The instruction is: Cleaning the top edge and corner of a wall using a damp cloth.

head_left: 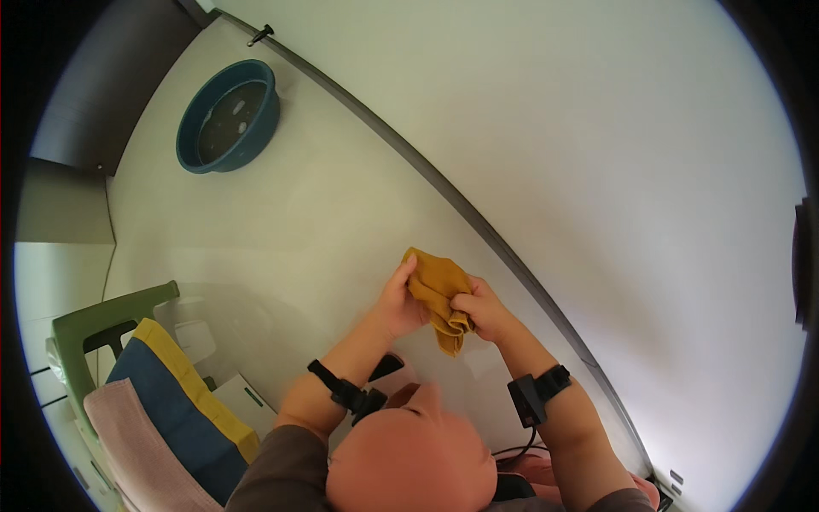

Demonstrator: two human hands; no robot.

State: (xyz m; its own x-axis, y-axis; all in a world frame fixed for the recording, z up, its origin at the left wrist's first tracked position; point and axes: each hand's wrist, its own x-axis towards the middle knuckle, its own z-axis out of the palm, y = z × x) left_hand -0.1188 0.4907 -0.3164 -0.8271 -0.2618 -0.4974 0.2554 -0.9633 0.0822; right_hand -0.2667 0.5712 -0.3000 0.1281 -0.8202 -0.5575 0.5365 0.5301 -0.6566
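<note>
A mustard-yellow cloth (439, 286), crumpled and partly folded, hangs between my two hands in front of me. My left hand (403, 299) grips its left edge, with the thumb lying up along the fabric. On the other side my right hand (486, 311) is closed around a bunched part of the cloth. A loose end drops below the right fingers. Both hands are held up over the pale floor, close to each other.
A teal basin (189, 141) with dark water stands at the far left. A green chair (72, 333) at the near left carries pink (141, 435), blue (171, 410) and yellow (192, 375) cloths. A wall with a dark baseboard (461, 205) runs along the right. Straps with small black devices circle both forearms.
</note>
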